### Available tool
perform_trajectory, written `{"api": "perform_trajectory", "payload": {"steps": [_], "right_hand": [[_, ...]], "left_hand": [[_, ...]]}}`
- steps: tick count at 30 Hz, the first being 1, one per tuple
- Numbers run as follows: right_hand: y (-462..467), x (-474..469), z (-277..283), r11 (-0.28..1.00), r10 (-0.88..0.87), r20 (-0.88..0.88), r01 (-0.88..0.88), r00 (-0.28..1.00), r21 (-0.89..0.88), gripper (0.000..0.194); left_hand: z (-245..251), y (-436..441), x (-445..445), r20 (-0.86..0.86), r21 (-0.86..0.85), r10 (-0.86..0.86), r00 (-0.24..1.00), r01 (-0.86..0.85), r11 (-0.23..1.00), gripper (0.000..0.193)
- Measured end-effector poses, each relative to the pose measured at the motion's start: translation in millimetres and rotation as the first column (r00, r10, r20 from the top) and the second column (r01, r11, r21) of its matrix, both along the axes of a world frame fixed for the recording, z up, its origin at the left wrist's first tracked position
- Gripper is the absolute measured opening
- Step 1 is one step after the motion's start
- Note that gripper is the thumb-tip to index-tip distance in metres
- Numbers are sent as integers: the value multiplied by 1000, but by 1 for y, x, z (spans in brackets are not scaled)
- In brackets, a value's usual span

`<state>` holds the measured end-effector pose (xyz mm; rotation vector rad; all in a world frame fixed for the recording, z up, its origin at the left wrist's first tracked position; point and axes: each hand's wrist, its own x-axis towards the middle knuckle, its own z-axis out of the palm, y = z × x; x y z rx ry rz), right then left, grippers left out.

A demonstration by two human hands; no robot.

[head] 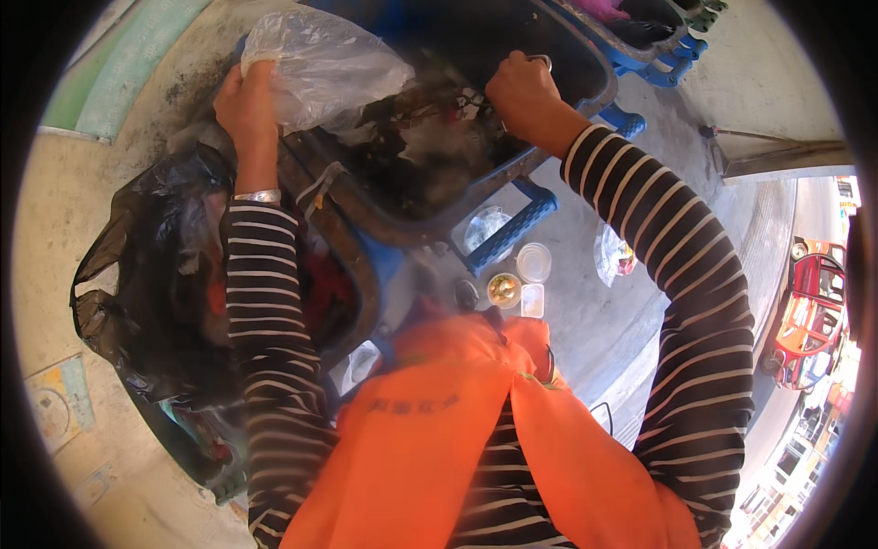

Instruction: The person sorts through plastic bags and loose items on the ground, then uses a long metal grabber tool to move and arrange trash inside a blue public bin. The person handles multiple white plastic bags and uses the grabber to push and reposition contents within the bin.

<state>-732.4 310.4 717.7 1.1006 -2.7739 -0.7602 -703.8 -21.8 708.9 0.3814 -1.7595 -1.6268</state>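
My left hand (250,113) grips a clear plastic bag (322,65) over the left side of an open blue waste bin (473,189). The bag hangs crumpled and looks light; whatever is in it cannot be made out. My right hand (525,92) is closed around a thin metal tool (543,59) above the bin's right side. A curved metal end shows past the fist, and the rest is mostly hidden. Beneath both hands, dark mixed refuse (439,151) lies in the bin, blurred and in shadow.
A second bin (367,274) stands at left, with a black plastic bag (158,288) spilling over it. Another bin (658,51) is at upper right. On the floor sit a food bowl (505,290), a round lid (534,262), a white tray (532,302) and plastic bags (610,254). A red vehicle (813,316) is outside.
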Motion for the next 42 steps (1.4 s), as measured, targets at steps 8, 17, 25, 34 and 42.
{"api": "perform_trajectory", "payload": {"steps": [8,17,25,34,42], "right_hand": [[89,-25,42,934,-292,9,288,956,-211,29],[101,-35,55,923,-326,-206,357,923,140,34],[147,-27,71,930,-368,110,366,923,43,32],[145,-36,80,864,-465,394,503,793,6,31],[135,-55,61,872,-487,414,455,769,180,27]], "left_hand": [[2,-18,14,-48,99,36,998,-31,995,17],[19,-43,21,-176,117,116,978,-97,988,15],[9,-36,33,-155,118,79,985,-61,991,18],[0,-38,27,-160,119,24,987,-5,993,18],[-4,-42,26,-143,127,32,989,-14,992,19]]}}
